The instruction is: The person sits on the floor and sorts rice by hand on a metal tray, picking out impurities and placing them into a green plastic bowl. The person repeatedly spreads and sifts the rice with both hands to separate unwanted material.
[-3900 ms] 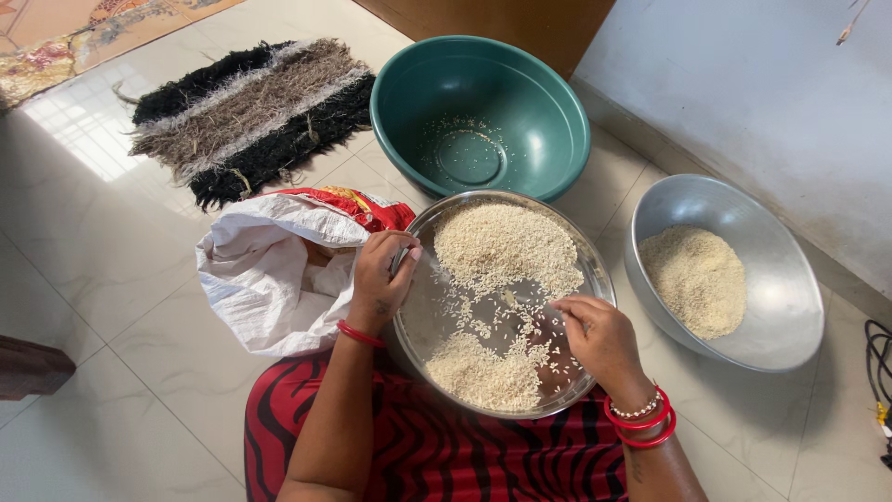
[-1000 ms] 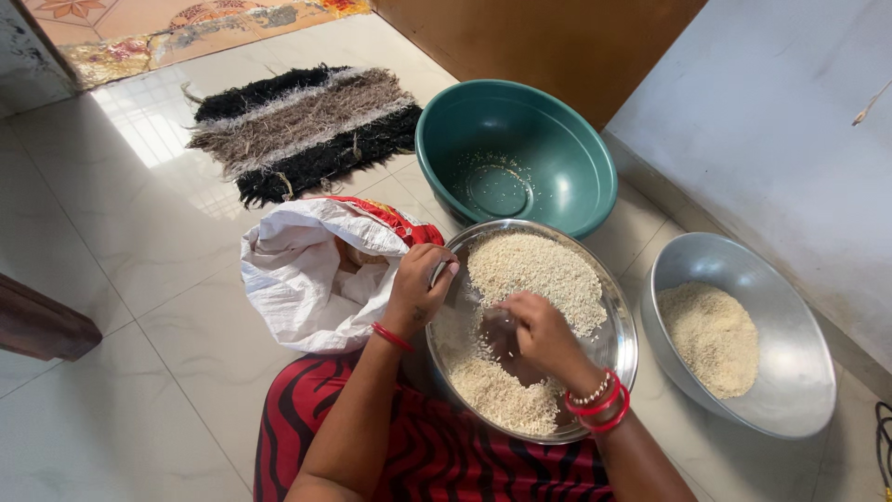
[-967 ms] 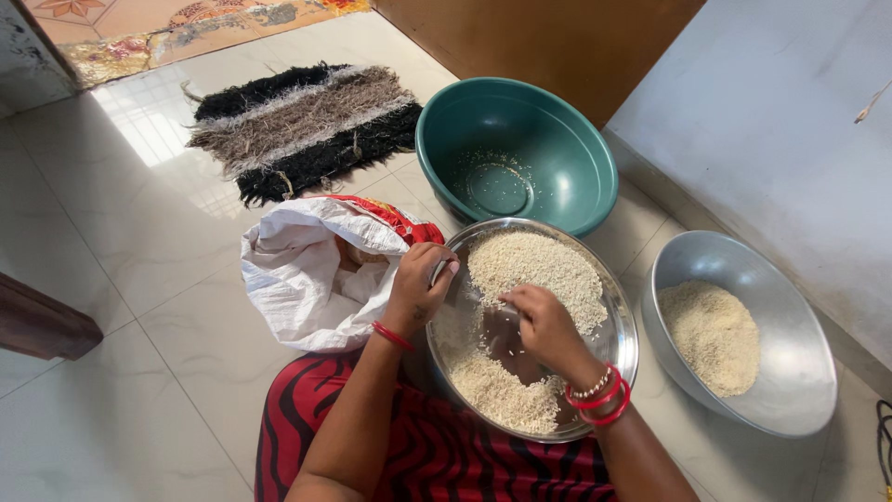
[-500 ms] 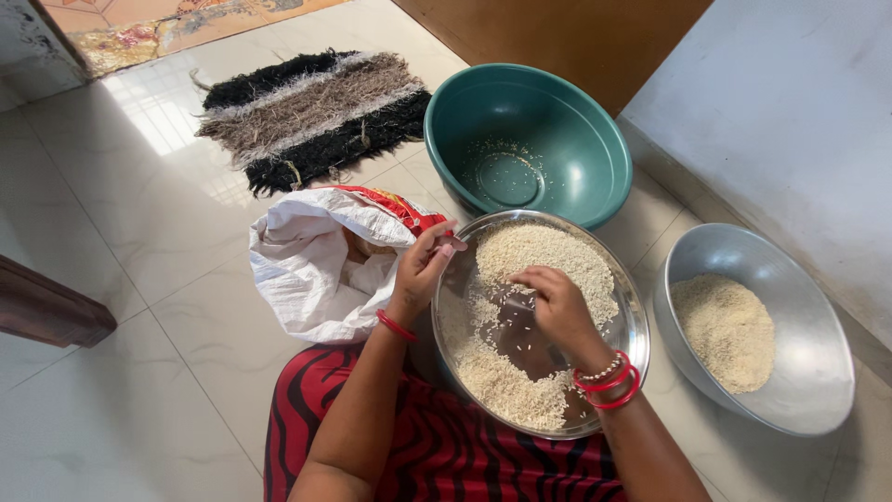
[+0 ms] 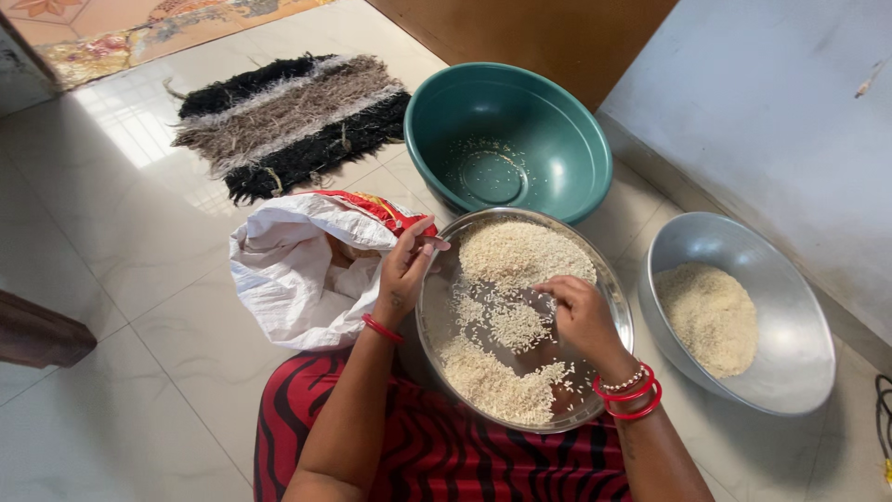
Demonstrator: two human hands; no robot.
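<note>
Rice [image 5: 520, 256] lies in a round steel tray [image 5: 613, 307] resting on the person's lap, heaped at the tray's twelve o'clock side, heaped again near six o'clock, with a thin scatter of grains between the two.

The likeliest mishap, as I judge it, is a spill. The tray is steadied by one hand only, at its ten o'clock rim, and its near edge sits on a cloth-covered knee; a firm sweep of the fingers could tip it or push grains over the low rim onto the tiled floor [image 5: 139, 279]. Grains could also slip from one heap into the other across so narrow a gap.

The left hand [image 5: 406, 265] curls around the rim at ten o'clock, thumb over the edge, fingers closed on the metal, with a red bangle at the wrist. The right hand [image 5: 581, 316] hovers palm down over the middle of the tray, toward three o'clock, fingers loosely bent with tips at the scattered grains; whether they pinch anything I cannot tell.

A white sack [image 5: 288, 270] sits just beside the tray at nine o'clock, a green basin [image 5: 548, 121] holding a few grains at twelve, and a steel bowl [image 5: 790, 372] with more rice at three. A shaggy mat [image 5: 288, 121] lies beyond, at eleven.
</note>
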